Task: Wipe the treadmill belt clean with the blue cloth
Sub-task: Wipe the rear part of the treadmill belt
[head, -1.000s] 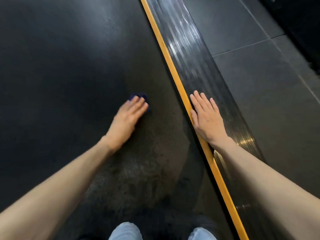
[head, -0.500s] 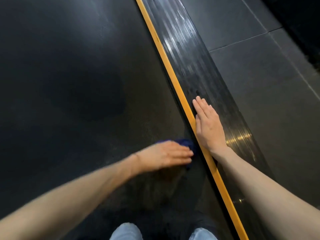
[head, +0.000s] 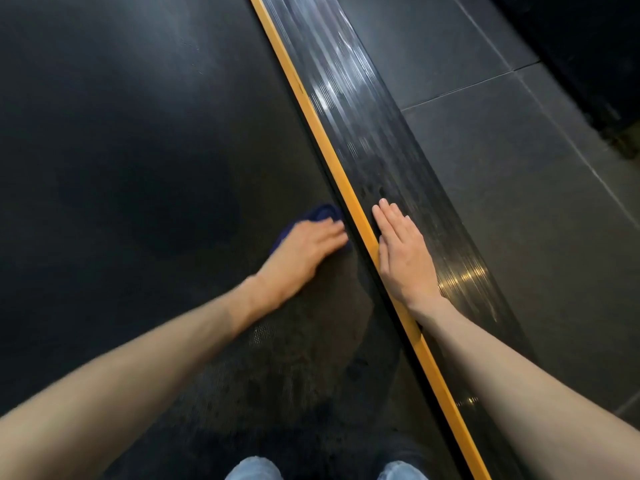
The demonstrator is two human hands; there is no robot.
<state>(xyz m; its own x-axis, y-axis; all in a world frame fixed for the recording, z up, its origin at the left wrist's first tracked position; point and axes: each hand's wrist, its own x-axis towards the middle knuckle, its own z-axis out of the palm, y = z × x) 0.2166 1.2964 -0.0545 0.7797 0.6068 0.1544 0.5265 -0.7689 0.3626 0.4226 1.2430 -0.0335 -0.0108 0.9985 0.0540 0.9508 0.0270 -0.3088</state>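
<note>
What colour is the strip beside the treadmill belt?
The strip is yellow-orange, clearest in the head view.

I see the yellow stripe (head: 311,109) running diagonally up the frame. Just left of it, on the dark treadmill belt (head: 138,133), the left hand (head: 304,252) presses palm-down on the blue cloth (head: 320,213). The cloth's bunched edge shows beyond the blurred fingers, close to the stripe. Just right of the stripe, the right hand (head: 405,258) lies flat, fingers straight, on the glossy ribbed side rail (head: 363,109). Farther right I see grey floor tiles (head: 519,168). Left of the stripe, at the bottom edge, are two knees in pale jeans (head: 254,469).
</note>
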